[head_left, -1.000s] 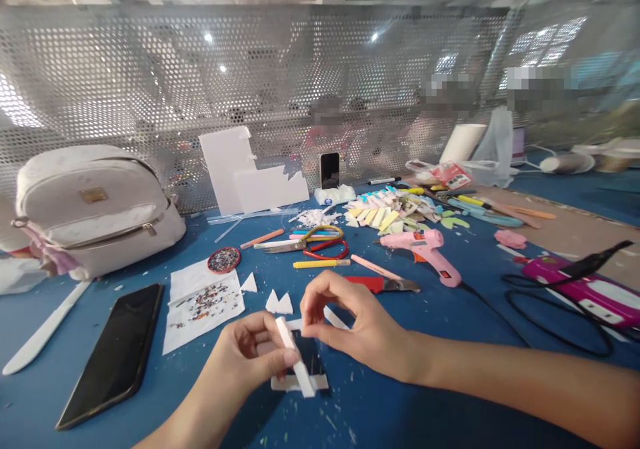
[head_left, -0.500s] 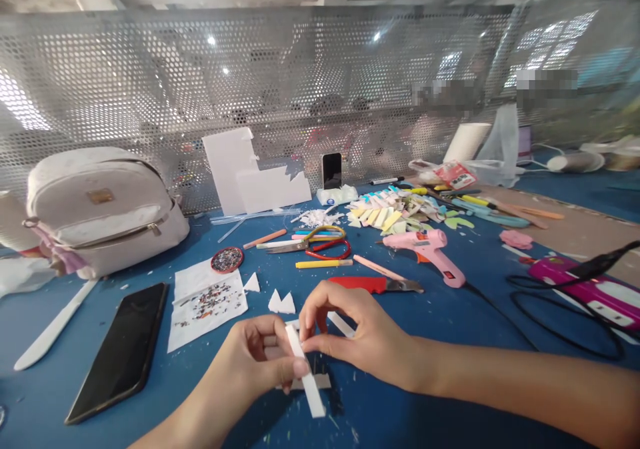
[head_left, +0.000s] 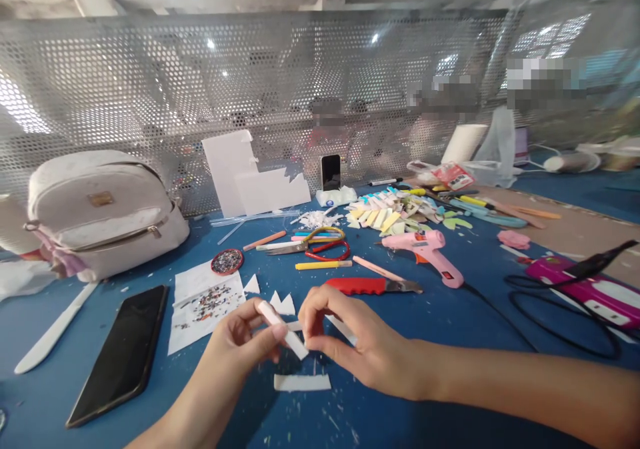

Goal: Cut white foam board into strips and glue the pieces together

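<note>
A white strip (head_left: 297, 347), stiff like foam board or card, is pinched between the thumb and fingers of my left hand (head_left: 239, 342). It slants down to the right. Close by the strip's lower end is my right hand (head_left: 353, 335), thumb and fingertips pressed together; whatever they pinch is too small or hidden to name. Below the hands a second white strip (head_left: 303, 383) lies flat on the blue table. Another white piece (head_left: 343, 329) shows partly behind my right hand. White triangular cutouts (head_left: 283, 304) lie just beyond the hands.
Red-handled pliers (head_left: 360, 286), scissors (head_left: 295, 247) and a pink glue gun (head_left: 425, 245) lie beyond my right hand. A phone (head_left: 120, 352) and a paper sheet (head_left: 183, 322) with dark bits are left. A pale backpack (head_left: 100, 222) stands behind; a purple power strip (head_left: 583, 289) sits right.
My left hand has turned the white strip and moved it up and left, uncovering the strip on the table. My right hand stays nearly in place, fingertips pinched.
</note>
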Tool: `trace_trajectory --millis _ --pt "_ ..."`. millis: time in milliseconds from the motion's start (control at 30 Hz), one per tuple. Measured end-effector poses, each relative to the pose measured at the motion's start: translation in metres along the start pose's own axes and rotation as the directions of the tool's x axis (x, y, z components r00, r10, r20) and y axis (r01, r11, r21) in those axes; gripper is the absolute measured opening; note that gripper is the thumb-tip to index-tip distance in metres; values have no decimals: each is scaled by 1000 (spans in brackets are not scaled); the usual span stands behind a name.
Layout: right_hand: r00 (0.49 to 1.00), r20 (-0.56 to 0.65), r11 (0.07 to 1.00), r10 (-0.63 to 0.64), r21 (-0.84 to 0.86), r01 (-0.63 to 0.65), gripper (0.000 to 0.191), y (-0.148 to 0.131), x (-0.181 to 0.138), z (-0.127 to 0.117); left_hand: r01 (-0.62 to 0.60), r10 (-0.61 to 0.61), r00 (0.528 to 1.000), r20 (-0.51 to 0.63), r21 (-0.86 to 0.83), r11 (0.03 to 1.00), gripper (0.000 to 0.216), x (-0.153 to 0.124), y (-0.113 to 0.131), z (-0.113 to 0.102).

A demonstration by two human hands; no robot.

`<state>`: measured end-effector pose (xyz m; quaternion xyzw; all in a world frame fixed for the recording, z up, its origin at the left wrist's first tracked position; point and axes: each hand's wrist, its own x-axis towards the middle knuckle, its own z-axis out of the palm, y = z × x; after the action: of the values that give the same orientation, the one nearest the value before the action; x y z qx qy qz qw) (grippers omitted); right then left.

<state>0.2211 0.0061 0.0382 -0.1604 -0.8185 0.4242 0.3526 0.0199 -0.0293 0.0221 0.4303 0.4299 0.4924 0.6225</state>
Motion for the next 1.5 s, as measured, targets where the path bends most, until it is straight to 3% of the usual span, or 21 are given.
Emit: trace_trajectory --millis 233,467,633,700,733,767,800,867,900,933,967,1067,1167,1267,1367,1500 --pt "988 -40 985 148 94 -143 12 1 3 0 -16 16 999 -34 -25 1000 34 1 5 -2" --pt "987 -56 985 153 92 -147 12 0 3 1 -55 54 998 -10 -56 997 30 -1 -5 0" --pt "987 -41 985 158 73 -155 10 1 1 5 19 -18 998 64 -12 1000 21 -8 -9 -2" --pt "983 -58 984 177 49 -174 12 5 1 5 -77 72 997 37 140 987 14 -11 -10 -2" --pt "980 -73 982 186 37 -184 13 8 1 5 -209 203 978 49 263 942 11 -12 -12 -1" --pt "977 -94 981 192 28 -190 13 11 2 4 -388 378 920 108 392 834 10 -14 -15 2" --pt "974 -118 981 195 22 -194 14 14 2 4 -574 549 808 216 502 647 13 -15 -19 6" --pt "967 -161 981 195 20 -195 14 20 4 3 -840 726 460 511 516 170 30 -18 -29 18" --pt "965 -175 981 195 20 -195 14 22 4 3 -844 751 342 565 536 -18 31 -19 -34 24" --pt "963 -184 981 195 18 -195 14 23 5 3 -823 723 278 632 545 -159 30 -20 -39 28" --pt "963 -186 980 196 14 -196 13 23 6 3 -798 704 254 663 555 -234 31 -21 -42 32" --pt "968 -148 979 202 -5 -205 10 16 10 -2 -808 575 324 751 536 -245 29 -23 -44 31" --pt "969 70 971 235 -59 -231 11 -1 12 -19 -825 462 393 795 527 -205 23 -23 -37 18" --pt "870 336 930 360 -206 -305 16 -18 1 -42 -822 415 507 756 569 -31 15 -23 -25 0" --pt "805 292 849 517 -299 -436 17 -28 -25 -54 -772 412 630 659 591 235 15 -20 -13 -17" --pt "743 172 751 646 -317 -580 15 -32 -57 -50 -623 438 771 462 691 366 15 -12 -9 -30"
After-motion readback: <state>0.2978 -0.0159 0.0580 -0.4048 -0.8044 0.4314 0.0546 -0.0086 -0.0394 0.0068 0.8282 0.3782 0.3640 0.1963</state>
